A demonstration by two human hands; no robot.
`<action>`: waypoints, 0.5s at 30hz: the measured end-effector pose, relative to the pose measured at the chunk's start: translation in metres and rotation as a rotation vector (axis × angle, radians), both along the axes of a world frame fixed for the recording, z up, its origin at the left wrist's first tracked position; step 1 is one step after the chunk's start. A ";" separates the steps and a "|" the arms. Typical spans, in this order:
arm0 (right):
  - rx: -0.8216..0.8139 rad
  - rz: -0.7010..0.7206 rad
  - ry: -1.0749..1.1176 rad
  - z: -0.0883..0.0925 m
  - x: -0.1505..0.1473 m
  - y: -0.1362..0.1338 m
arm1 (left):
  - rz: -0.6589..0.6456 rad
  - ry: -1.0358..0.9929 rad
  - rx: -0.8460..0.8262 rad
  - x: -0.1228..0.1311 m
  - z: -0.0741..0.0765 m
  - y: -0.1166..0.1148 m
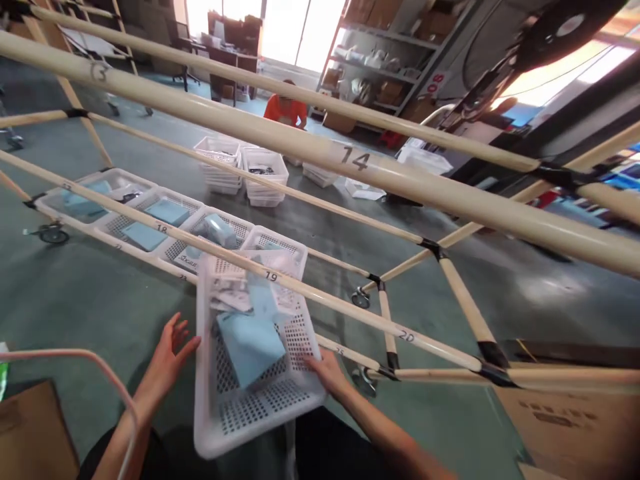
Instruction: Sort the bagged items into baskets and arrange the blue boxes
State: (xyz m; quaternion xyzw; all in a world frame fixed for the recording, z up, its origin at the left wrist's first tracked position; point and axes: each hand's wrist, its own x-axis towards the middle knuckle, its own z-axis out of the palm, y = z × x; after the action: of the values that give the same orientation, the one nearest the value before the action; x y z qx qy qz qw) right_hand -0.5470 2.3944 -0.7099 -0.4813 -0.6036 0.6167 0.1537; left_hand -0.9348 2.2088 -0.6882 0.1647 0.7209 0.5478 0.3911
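A white perforated basket [260,403] hangs tilted in front of me, its far end behind the rack bar marked 19. Light blue boxes [250,347] and clear plastic bags lie in it. My right hand [327,370] grips the basket's right rim. Beside the left rim is my left hand [175,343], its fingers apart and holding nothing. More white baskets [133,233] with blue packages sit in a row on the rack's lower level.
The tube rack [350,313] on casters spans the view with numbered bars. Behind it stand stacked white baskets [265,177] and a person in orange [285,110]. Cardboard boxes [35,433] lie at both lower sides. A pinkish hose [100,363] curves over my left forearm.
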 end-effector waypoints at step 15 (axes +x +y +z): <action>0.570 0.983 -0.307 -0.040 -0.250 -0.068 | 0.595 -0.274 -0.395 0.055 -0.111 -0.149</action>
State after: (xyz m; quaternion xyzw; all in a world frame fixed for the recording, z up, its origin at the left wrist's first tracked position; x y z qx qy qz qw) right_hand -0.7967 2.3269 -0.7495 -0.1688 -0.9132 0.3524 -0.1162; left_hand -0.8797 2.0602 -0.7991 -0.2050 0.7700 0.5050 0.3317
